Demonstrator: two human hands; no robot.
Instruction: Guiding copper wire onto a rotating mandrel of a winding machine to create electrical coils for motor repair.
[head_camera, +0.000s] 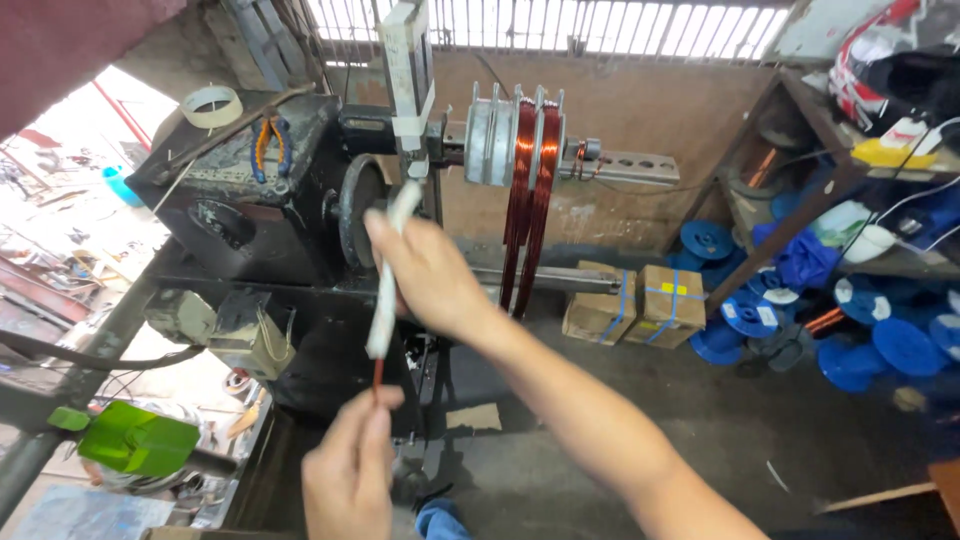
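My right hand reaches in from the lower right and grips a white sleeve that runs down from the black winding machine. A thin copper wire comes out of the sleeve's lower end. My left hand pinches that wire end just below the sleeve. Behind my right hand, copper wire coils hang from a metal former on the machine's shaft.
Pliers and a roll of tape lie on top of the machine. Cardboard boxes sit on the floor, with blue spools and a shelf at the right. A green object is at the lower left.
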